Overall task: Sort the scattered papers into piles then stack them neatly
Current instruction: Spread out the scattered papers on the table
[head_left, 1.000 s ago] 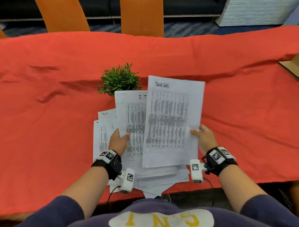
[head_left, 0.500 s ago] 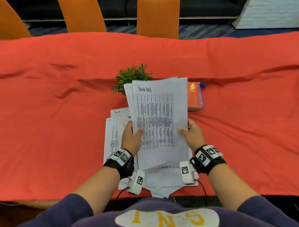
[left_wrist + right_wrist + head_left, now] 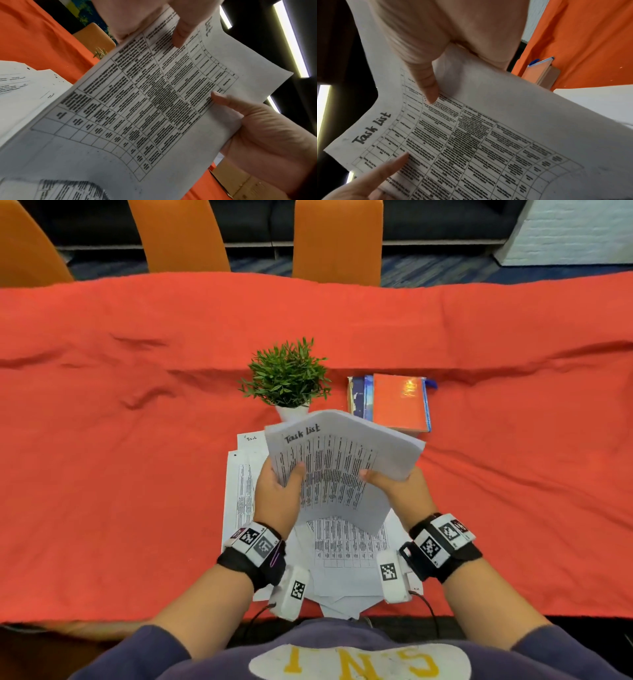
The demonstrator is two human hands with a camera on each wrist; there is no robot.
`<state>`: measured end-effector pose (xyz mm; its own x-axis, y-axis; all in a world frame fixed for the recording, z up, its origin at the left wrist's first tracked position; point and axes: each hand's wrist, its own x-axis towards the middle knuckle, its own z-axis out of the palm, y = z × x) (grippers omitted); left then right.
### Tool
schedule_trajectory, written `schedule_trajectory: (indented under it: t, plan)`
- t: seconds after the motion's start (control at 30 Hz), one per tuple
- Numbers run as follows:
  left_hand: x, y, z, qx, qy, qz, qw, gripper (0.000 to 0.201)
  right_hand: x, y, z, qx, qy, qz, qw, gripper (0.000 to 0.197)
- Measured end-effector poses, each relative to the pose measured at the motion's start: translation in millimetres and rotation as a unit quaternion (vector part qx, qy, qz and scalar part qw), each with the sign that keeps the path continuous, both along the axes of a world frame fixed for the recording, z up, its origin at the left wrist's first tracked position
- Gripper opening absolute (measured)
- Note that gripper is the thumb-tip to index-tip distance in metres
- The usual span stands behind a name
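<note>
"Task List" in black handwriting heads the top sheet [image 3: 337, 474] held up in both hands, and it reads plainly again from the right wrist [image 3: 371, 128]; from the left wrist only "List" shows. The table print below it is too blurred to read. Yellow letters on the sweatshirt patch [image 3: 359, 662] show upside down, roughly "SNI".

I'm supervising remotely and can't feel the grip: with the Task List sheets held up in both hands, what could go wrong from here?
1. The held sheets bow upward between the left hand and right hand, gripped only at their side edges; inner pages might slip or crease.
2. The loose papers below overhang the table's near edge; a brush from the wrists could push some off.
3. The potted plant stands just beyond; moving the sheets forward may knock it.
</note>
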<state>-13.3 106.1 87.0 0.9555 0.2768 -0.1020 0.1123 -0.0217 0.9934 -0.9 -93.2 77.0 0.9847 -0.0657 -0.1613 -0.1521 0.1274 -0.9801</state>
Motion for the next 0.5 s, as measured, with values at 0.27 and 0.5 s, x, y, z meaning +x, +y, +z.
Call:
schedule_trajectory:
  t: [0.27,0.5]
  plan:
    - [-0.5,12.2,3.1,-0.042,-0.016,0.027,0.999,0.037,-4.3,3.7,3.0,-0.005,0.014,0.018,1.0,0.033]
    - [-0.7,12.5,2.8,-0.035,-0.007,0.038,0.999,0.03,-3.1,9.8,1.3,-0.005,0.003,0.017,1.0,0.03]
